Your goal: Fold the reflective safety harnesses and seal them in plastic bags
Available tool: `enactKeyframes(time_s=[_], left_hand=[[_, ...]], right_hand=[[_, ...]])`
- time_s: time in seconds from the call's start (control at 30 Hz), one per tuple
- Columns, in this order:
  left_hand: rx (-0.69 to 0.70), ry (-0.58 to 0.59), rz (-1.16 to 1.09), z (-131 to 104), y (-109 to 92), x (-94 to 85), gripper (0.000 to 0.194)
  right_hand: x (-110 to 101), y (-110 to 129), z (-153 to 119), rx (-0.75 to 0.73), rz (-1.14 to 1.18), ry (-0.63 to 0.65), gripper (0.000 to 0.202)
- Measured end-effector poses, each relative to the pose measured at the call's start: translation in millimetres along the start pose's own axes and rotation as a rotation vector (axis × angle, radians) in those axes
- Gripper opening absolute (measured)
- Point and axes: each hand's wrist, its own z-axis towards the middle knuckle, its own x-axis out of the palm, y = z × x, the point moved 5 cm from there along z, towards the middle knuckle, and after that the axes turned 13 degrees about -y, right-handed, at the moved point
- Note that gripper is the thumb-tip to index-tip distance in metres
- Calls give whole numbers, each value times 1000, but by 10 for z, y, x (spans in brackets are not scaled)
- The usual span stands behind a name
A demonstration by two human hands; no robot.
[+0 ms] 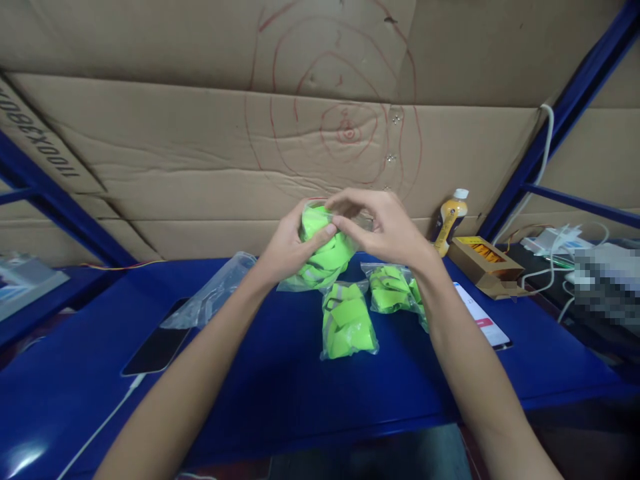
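We see the left hand [287,250] and right hand [383,230], fingers closed on a clear bag [323,257] of green vests, held above the blue tabletop [280,393]. Two more filled bags [347,320] lie below; an empty bag [213,293] rests left.

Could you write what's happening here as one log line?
left hand: holds bagged green item | right hand: pinches bag top | two filled bags on blue table

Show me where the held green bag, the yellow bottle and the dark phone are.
held green bag [323,257], head view, its green middle below the thumbs.
yellow bottle [449,223], head view, its body.
dark phone [157,347], head view, its screen.
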Motion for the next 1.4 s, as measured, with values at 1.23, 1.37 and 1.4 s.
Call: enactKeyframes(time_s=[1.23,1.37,1.4], left_hand=[[-259,-438,-451,-122,202,80,51],[-269,-431,-529,-106,154,143,45],[-275,-443,-513,-105,146,140,44]], right_hand=[[16,-547,-26,363,236,-191,64],[5,-599,-21,407,245,-276,64],[1,-601,-21,416,265,-271,64]])
